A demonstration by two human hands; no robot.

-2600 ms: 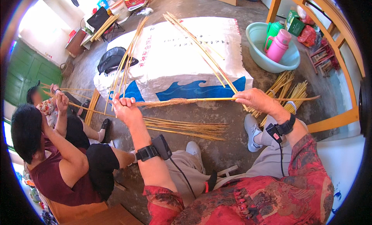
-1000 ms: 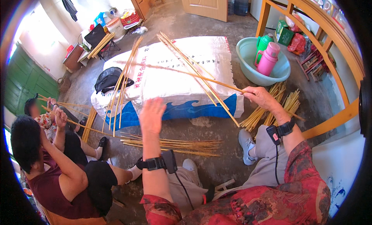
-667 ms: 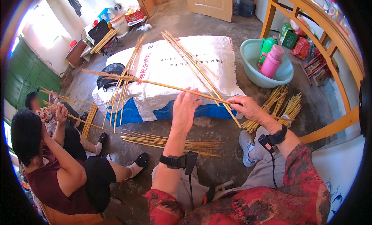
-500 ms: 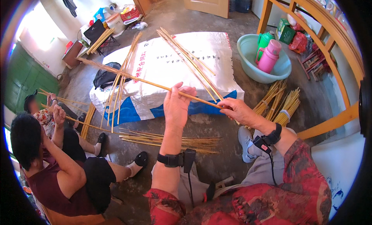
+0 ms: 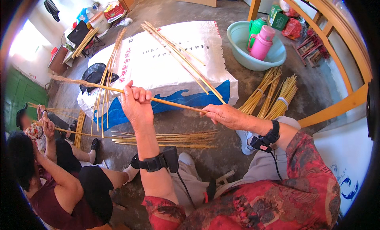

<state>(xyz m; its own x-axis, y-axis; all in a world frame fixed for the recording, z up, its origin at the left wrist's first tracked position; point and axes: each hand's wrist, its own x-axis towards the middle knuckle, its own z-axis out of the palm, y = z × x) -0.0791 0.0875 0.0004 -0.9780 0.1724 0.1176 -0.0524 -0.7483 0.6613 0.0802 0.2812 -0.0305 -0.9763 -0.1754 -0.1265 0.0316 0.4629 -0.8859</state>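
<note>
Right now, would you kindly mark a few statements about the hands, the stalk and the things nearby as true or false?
1. The right hand grips the plumed stalk. True.
2. The left hand hangs free of that stalk. False: it is closed around it too.
3. The stalk's plume points to the person's right. False: it points to the left.
4. The pink thermos is in the pale blue-green basin. True.
5. The green thermos stands outside the basin. False: it is inside, beside the pink one.
6. A white-tied stalk bundle lies right of the white woven sack. True.
</note>
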